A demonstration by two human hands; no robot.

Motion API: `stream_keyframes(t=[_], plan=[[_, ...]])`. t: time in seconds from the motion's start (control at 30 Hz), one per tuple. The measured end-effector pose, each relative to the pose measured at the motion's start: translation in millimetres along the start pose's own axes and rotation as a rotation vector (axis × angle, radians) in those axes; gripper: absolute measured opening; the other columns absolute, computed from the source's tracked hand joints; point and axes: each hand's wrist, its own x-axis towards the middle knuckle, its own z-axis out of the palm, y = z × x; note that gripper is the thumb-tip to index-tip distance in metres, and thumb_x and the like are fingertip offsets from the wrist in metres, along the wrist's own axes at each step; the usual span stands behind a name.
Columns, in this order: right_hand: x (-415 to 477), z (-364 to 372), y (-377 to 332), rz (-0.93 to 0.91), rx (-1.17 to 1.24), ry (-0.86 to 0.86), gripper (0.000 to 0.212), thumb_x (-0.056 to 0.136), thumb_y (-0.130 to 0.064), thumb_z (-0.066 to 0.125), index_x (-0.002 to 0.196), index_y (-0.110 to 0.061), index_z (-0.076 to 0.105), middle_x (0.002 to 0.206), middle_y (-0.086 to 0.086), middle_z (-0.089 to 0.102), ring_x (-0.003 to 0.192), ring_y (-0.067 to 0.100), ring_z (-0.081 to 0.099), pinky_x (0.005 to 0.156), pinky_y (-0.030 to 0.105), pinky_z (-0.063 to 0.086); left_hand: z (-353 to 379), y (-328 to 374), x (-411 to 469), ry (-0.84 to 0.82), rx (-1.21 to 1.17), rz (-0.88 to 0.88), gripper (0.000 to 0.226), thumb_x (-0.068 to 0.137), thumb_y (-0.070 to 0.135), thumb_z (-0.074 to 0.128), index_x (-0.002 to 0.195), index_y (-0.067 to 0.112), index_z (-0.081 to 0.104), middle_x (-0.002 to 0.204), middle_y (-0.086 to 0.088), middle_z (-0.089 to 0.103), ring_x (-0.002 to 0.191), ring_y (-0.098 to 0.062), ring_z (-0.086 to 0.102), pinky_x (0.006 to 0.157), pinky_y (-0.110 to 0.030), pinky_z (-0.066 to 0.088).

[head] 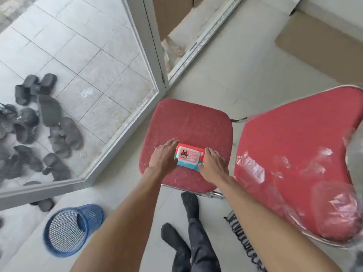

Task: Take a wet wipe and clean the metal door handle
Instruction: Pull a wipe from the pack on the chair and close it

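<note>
A pack of wet wipes (188,157), red and teal with a white lid, lies on the front part of a red chair seat (188,120). My left hand (162,157) touches the pack's left end with its fingers fairly straight. At the right end my right hand (213,165) holds the pack, thumb along the near edge and fingers curled over the far corner. The lid looks closed. No metal door handle is in view.
A white-framed glass door (146,46) stands behind the chair, with dark sandals (39,124) outside on the tiles. A second red chair (294,146) wrapped in plastic stands at the right. A blue mesh basket (68,230) lies at lower left. My feet in dark socks (190,205) are below the seat.
</note>
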Motion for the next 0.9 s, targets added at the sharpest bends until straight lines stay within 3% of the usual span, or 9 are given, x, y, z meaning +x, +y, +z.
stream_keyframes(t=[0.13,0.2,0.33,0.47,0.57,0.7,0.9], plan=[[14.1,22.0,1.7,0.002,0.022,-0.045,0.073,0.094,-0.026,0.063,0.153,-0.008,0.024,0.16,0.012,0.027,0.147,0.027,0.026,0.119,0.045,0.024,26.3,-3.2,17.2,-0.014,0.013,-0.012,0.07,0.087,-0.001,0.061,0.149,0.024,0.041,0.155,0.004,0.04,0.126,-0.026,0.058,0.078,-0.045,0.06],[24.0,35.7,1.2,-0.025,0.031,-0.041,0.075,0.094,-0.023,0.064,0.155,-0.009,0.023,0.163,0.011,0.023,0.149,0.027,0.022,0.121,0.045,0.021,39.5,-7.0,25.4,-0.027,0.015,-0.009,0.068,0.087,-0.004,0.059,0.148,0.023,0.043,0.153,0.004,0.044,0.124,-0.025,0.059,0.075,-0.043,0.06],[34.2,52.1,-1.8,-0.094,0.072,0.021,0.068,0.091,-0.019,0.069,0.151,-0.015,0.037,0.161,0.008,0.029,0.147,0.026,0.029,0.117,0.044,0.026,56.3,-14.9,32.2,-0.016,-0.013,-0.03,0.066,0.086,-0.005,0.059,0.146,0.02,0.045,0.147,0.004,0.051,0.117,-0.023,0.063,0.074,-0.04,0.061],[38.0,61.9,-5.1,-0.123,0.034,0.087,0.06,0.087,-0.031,0.074,0.141,-0.018,0.052,0.155,0.007,0.04,0.139,0.025,0.04,0.11,0.042,0.037,65.2,-17.9,35.3,-0.007,-0.022,-0.042,0.066,0.082,-0.008,0.061,0.141,0.019,0.051,0.152,0.009,0.044,0.117,-0.025,0.064,0.079,-0.041,0.061],[41.5,65.5,-6.7,-0.118,0.007,0.156,0.058,0.082,-0.036,0.079,0.133,-0.019,0.059,0.149,0.008,0.049,0.133,0.026,0.049,0.107,0.042,0.039,66.7,-19.2,38.8,0.02,-0.059,-0.057,0.061,0.081,-0.011,0.061,0.133,0.019,0.057,0.14,0.008,0.057,0.108,-0.024,0.068,0.074,-0.039,0.062],[44.7,66.5,-7.6,-0.112,-0.013,0.17,0.053,0.083,-0.038,0.077,0.13,-0.019,0.061,0.146,0.008,0.053,0.13,0.026,0.052,0.109,0.042,0.038,67.0,-20.5,46.2,0.017,-0.12,-0.081,0.047,0.08,-0.012,0.061,0.118,0.017,0.062,0.118,0.0,0.071,0.094,-0.025,0.072,0.067,-0.041,0.062],[44.2,65.2,1.5,-0.19,0.019,0.154,0.052,0.09,-0.033,0.069,0.137,-0.015,0.057,0.149,0.012,0.05,0.133,0.03,0.049,0.114,0.046,0.033,64.2,-18.4,51.0,0.001,-0.192,-0.096,0.049,0.081,-0.012,0.061,0.123,0.012,0.061,0.119,-0.008,0.07,0.098,-0.03,0.071,0.071,-0.042,0.061]])
